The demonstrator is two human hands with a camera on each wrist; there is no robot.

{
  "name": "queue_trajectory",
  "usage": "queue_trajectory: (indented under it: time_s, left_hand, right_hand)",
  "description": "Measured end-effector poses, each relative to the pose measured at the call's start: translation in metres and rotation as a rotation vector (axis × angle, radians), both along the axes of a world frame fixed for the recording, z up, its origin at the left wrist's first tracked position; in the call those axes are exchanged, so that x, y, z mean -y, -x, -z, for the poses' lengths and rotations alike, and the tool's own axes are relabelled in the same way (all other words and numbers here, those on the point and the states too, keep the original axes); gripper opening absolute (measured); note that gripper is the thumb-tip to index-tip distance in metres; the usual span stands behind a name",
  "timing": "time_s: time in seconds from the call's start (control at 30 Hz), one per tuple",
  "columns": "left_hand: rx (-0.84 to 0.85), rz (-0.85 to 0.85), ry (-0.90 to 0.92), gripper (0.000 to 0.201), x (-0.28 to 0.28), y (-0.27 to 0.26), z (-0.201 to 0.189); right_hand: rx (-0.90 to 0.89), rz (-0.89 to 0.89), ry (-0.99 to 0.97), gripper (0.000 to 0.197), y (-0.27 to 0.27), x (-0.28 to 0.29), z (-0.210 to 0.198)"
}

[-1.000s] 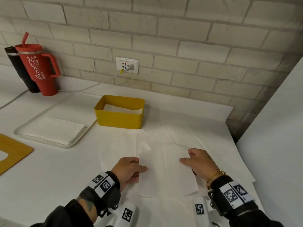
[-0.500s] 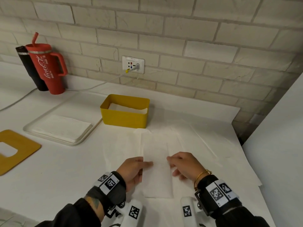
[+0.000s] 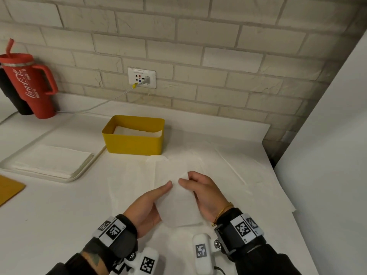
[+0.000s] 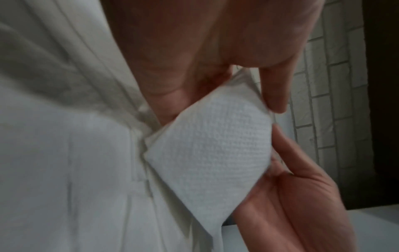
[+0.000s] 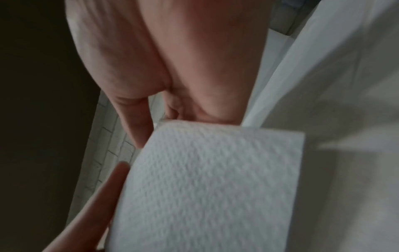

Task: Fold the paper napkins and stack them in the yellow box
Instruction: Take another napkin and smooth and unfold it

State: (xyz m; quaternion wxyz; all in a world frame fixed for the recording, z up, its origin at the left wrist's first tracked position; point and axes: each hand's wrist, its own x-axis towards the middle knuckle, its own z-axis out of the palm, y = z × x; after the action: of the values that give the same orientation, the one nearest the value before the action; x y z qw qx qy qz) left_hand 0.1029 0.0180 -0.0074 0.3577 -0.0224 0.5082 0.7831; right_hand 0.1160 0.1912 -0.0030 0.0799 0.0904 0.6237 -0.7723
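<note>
**benchwatcher:** ok so where's the napkin at right now? Looks like the folded paper napkin (image 3: 177, 207) is lifted a bit off the bench (image 3: 59, 211), sitting between both hands near 6 o'clock of the view.

**foldnerd:** yep. The left hand (image 3: 148, 207) has it by the left edge, thumb on top and the other fingers tucked underneath, so it's a pinch. The right hand (image 3: 206, 195) does the same on the right edge, fingers curled over the top corner. In the left wrist view the napkin (image 4: 211, 146) is clearly a narrow multi-layer strip, with a fingertip of each hand at its far corner.

**benchwatcher:** why hold it on both sides tho?

**foldnerd:** my guess: thin paper flops, so gripping both long edges keeps the layers lined up and the crease shut while it gets carried.

**benchwatcher:** and the yellow box (image 3: 135, 142)?

**foldnerd:** up at 12 o'clock from the hands, well apart, with white napkins already inside. Unfolded stack on the white tray (image 3: 87, 171) is off at 10 o'clock, near the box's left. A red tumbler (image 3: 29, 86) stands way back at 10 too, out of the path.

**benchwatcher:** so fold's basically done, the drop in the box is still left?

**foldnerd:** that's how I'd read it, maybe one more fold first. Can't tell.
</note>
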Motion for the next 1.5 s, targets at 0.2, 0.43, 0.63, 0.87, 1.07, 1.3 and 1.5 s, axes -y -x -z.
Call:
queue_trajectory:
  time_s: [0.2, 0.43, 0.63, 0.87, 1.07, 1.3, 1.5]
  left_hand:
    - [-0.082, -0.121, 0.044, 0.037, -0.002, 0.003, 0.006]
    - [-0.094, -0.234, 0.049, 0.041, 0.013, 0.007, 0.013]
    - [-0.050, -0.223, 0.007, 0.040, 0.022, 0.002, 0.008]
    - [0.002, -0.285, 0.009, 0.037, 0.040, 0.003, 0.011]
    - [0.039, -0.327, 0.014, 0.038, 0.047, 0.004, 0.015]
    - [0.064, -0.318, 0.034, 0.036, 0.046, 0.005, 0.015]
    - [0.067, -0.331, 0.018, 0.034, 0.047, 0.001, 0.012]
  right_hand:
    - [0.031, -0.041, -0.259, 0.015, -0.010, -0.005, 0.001]
    - [0.086, 0.116, -1.189, 0.034, 0.011, -0.074, -0.015]
    - [0.243, -0.018, -1.481, 0.042, 0.025, -0.075, 0.005]
    - [0.108, 0.051, -1.590, 0.025, 0.020, -0.073, -0.005]
    - [-0.150, -0.079, -1.509, 0.028, -0.039, -0.034, -0.013]
    - [-0.093, 0.115, -1.103, 0.017, -0.048, -0.038, -0.005]
    - [0.110, 0.491, -0.867, 0.019, -0.031, -0.083, -0.005]
